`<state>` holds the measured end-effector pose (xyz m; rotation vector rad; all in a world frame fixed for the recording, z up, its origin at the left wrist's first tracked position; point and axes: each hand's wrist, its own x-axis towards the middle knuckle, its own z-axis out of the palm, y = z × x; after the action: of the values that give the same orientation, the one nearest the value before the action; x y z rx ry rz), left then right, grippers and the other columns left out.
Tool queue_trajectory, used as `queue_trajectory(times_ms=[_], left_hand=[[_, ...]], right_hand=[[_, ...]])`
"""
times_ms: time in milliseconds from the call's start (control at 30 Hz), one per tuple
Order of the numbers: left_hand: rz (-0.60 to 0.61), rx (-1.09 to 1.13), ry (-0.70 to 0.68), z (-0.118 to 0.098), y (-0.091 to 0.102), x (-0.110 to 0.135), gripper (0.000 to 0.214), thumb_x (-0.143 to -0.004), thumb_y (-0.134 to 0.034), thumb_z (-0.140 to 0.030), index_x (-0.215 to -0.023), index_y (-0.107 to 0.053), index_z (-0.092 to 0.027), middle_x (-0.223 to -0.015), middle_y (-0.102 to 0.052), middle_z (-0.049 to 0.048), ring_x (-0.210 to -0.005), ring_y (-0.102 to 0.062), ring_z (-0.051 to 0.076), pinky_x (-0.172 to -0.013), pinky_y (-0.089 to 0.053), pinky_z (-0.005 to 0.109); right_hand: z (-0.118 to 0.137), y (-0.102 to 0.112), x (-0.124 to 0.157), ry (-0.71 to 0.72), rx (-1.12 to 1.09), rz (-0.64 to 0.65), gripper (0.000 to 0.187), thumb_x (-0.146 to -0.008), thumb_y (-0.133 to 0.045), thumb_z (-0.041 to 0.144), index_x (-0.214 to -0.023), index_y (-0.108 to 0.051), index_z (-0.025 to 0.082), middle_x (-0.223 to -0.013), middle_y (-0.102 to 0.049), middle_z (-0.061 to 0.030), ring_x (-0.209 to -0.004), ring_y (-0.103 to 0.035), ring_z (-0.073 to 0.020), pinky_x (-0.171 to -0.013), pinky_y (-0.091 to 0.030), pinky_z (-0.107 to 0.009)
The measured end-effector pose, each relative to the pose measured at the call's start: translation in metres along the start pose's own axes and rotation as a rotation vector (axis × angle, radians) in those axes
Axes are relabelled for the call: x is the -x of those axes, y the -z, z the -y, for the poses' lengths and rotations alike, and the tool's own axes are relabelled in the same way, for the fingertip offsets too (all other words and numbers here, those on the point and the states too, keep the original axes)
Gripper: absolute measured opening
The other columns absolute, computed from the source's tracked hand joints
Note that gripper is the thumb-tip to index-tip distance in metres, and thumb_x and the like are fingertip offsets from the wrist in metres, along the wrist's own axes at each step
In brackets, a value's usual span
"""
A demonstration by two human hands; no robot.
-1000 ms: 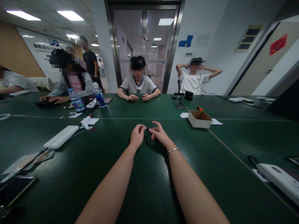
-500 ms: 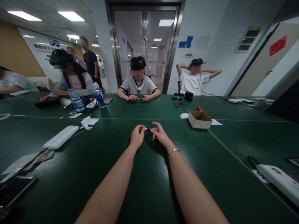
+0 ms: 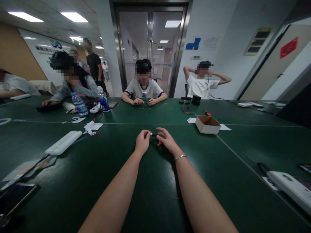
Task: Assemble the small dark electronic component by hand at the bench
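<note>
My left hand [image 3: 143, 141] pinches the silver end of a small black-and-silver rod [image 3: 154, 134] between thumb and fingertips. The rod lies roughly level, just above the green table [image 3: 153, 181]; its exact kind is too small to make out. My right hand [image 3: 167, 141], with a silver bangle at the wrist, has its thumb and curled fingers round the black end. Part of that end is hidden by the fingers.
A small open box [image 3: 208, 128] stands ahead on the right. On the left lie a white power strip [image 3: 64, 142], a phone [image 3: 20, 197] and paper scraps [image 3: 91, 127]. Another white device [image 3: 290, 186] is at the right. Across the table a person [image 3: 143, 84] sits with both hands on it.
My right index finger has curled in toward the rod from a more stretched position. My left hand stays put. At the far left, a person has raised a hand toward the head.
</note>
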<state>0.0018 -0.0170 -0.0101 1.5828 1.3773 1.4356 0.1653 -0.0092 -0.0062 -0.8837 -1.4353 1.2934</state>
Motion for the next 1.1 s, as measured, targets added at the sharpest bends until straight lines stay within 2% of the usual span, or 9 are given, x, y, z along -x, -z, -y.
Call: queue_trajectory(times_ms=[200, 433, 667, 867, 1033, 1100], left_hand=[[0.024, -0.128, 0.094, 0.001, 0.002, 0.000, 0.024, -0.088, -0.050, -0.041, -0.083, -0.061, -0.020, -0.077, -0.064, 0.0023, -0.069, -0.057, 0.016, -0.063, -0.040, 0.026], [0.036, -0.195, 0.141, -0.011, 0.007, 0.004, 0.040, -0.088, -0.043, -0.055, -0.071, -0.056, -0.021, -0.067, -0.059, 0.0013, -0.059, -0.052, 0.016, -0.055, -0.034, 0.026], [0.060, -0.322, 0.187, -0.019, 0.009, 0.006, 0.046, -0.089, -0.036, -0.058, -0.071, -0.054, -0.020, -0.069, -0.059, 0.0011, -0.062, -0.051, 0.016, -0.057, -0.032, 0.026], [0.049, -0.240, 0.117, -0.013, 0.008, 0.005, 0.044, -0.086, -0.043, -0.060, -0.071, -0.052, -0.020, -0.068, -0.058, -0.0008, -0.063, -0.051, 0.014, -0.059, -0.034, 0.025], [0.142, -0.116, 0.053, -0.005, 0.003, 0.005, 0.034, -0.082, -0.055, -0.053, -0.080, -0.057, -0.020, -0.078, -0.064, 0.0004, -0.073, -0.058, 0.014, -0.068, -0.042, 0.025], [0.187, -0.103, 0.031, -0.005, 0.001, 0.006, 0.030, -0.082, -0.057, -0.050, -0.083, -0.059, -0.020, -0.081, -0.065, 0.0007, -0.076, -0.059, 0.014, -0.070, -0.044, 0.025]], right_hand=[[0.001, 0.001, 0.001, 0.009, 0.039, 0.018, 0.049, -0.075, -0.065, 0.026, -0.122, -0.049, 0.026, -0.100, -0.058, -0.0009, -0.051, -0.051, -0.0052, -0.050, -0.054, -0.023], [0.003, 0.001, 0.002, -0.006, 0.037, 0.043, 0.049, -0.076, -0.065, 0.025, -0.122, -0.049, 0.026, -0.098, -0.057, -0.0003, -0.051, -0.051, -0.0055, -0.050, -0.053, -0.023], [0.000, 0.003, 0.000, -0.017, 0.045, 0.064, 0.048, -0.075, -0.064, 0.022, -0.121, -0.051, 0.027, -0.100, -0.056, -0.0009, -0.055, -0.051, -0.0060, -0.053, -0.052, -0.022], [-0.004, -0.004, -0.002, -0.068, 0.211, 0.094, 0.026, -0.073, -0.062, 0.013, -0.099, -0.059, 0.019, -0.092, -0.062, -0.0031, -0.061, -0.054, -0.0102, -0.051, -0.047, -0.022], [-0.003, -0.012, 0.000, -0.026, 0.480, -0.021, 0.018, -0.069, -0.070, 0.018, -0.085, -0.062, 0.016, -0.076, -0.061, -0.0007, -0.059, -0.051, -0.0115, -0.052, -0.043, -0.023], [-0.001, -0.013, 0.000, 0.029, 0.511, -0.049, 0.019, -0.067, -0.071, 0.017, -0.084, -0.063, 0.016, -0.080, -0.063, -0.0017, -0.064, -0.053, -0.0122, -0.054, -0.043, -0.023]])
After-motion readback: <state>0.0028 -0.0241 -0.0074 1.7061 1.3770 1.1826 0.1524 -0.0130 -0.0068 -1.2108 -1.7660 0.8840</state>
